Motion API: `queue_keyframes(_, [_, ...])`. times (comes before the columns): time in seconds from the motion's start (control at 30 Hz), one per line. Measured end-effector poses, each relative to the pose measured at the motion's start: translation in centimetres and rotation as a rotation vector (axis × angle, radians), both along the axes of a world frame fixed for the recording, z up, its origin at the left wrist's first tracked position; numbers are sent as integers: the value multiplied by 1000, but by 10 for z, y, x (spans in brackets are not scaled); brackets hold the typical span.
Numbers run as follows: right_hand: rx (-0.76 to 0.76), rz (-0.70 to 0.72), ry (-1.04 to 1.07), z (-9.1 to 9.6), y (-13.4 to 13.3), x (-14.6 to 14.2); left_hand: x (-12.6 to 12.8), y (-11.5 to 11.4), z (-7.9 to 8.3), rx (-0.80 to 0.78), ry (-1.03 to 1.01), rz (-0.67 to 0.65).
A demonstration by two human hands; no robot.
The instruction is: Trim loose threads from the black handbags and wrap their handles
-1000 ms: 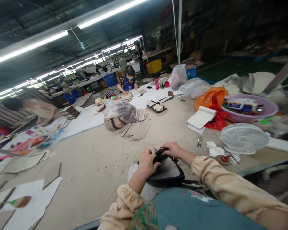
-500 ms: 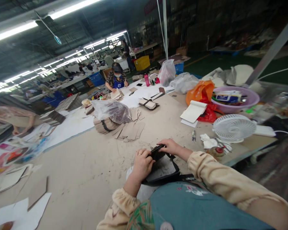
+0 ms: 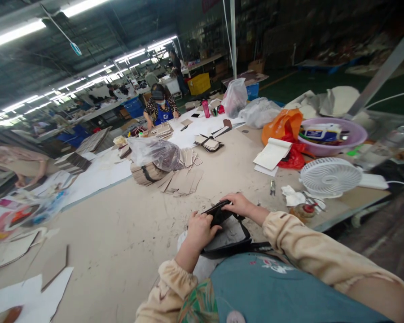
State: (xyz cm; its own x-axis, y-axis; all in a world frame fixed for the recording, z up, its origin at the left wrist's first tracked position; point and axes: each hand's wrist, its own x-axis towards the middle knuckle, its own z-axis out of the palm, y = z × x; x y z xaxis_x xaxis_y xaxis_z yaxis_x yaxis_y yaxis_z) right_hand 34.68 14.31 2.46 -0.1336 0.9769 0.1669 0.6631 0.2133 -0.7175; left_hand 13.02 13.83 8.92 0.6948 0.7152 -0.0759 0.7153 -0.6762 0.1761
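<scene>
A black bag [image 3: 230,234] with a greyish panel lies at the table's near edge, against the teal apron [image 3: 265,287]. My left hand [image 3: 199,231] grips the left part of the bag's raised black edge, fingers over the top and thumb extended toward the panel. The far right end of that same edge is held by my right hand [image 3: 239,204], its fingers curled around it. Part of the bag's underside is hidden, and some white material shows beneath it on the left.
Beyond the hands lie a bundle of beige pieces [image 3: 146,174] and a clear plastic bag [image 3: 155,151]. To the right are small pliers [image 3: 272,188], a white fan [image 3: 330,177], a jar [image 3: 303,211] and a purple basin [image 3: 353,139]. A co-worker [image 3: 161,107] sits across the table.
My left hand has loosened and its thumb now stretches out from the fingers. More of the bag's raised edge shows. My right hand stays nearly in place.
</scene>
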Motion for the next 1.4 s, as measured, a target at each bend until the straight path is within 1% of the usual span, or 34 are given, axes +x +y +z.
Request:
queue_keyframes(0.1, [25, 13, 6, 0, -1, 1, 5, 1, -2, 62, -11, 13])
queue_keyframes(0.2, [63, 61, 19, 3, -5, 4, 4, 5, -4, 148, -108, 40])
queue_keyframes(0.27, [87, 101, 30, 4, -7, 6, 2, 11, -7, 173, -189, 52])
queue_keyframes(0.37, [117, 138, 40, 5, -8, 8, -1, 20, -12, 90, -249, -20])
queue_keyframes(0.47, [148, 154, 40, 4, -7, 7, 0, 27, -14, 6, -213, -79])
queue_keyframes(0.63, [178, 155, 21, 0, -5, 7, 5, 33, -14, 20, -199, -33])
queue_keyframes(0.77, [206, 147, 5, 1, -6, 7, 4, 37, -17, 8, -209, -9])
queue_keyframes(0.9, [258, 151, -23, 9, -9, 3, 3, 42, -20, 1, -219, 3])
queue_keyframes(1.03, [321, 149, -80, 20, -9, -2, 4, 45, -18, -10, -229, 3])
queue_keyframes(1.13, [327, 145, -109, 24, -7, -5, 4, 46, -17, -17, -236, -3])
queue_keyframes(1.27, [320, 139, -144, 23, -5, -7, 2, 47, -16, -36, -269, -51])
queue_keyframes(1.4, [276, 109, -84, 24, -4, -10, 1, 48, -16, -41, -285, -75])
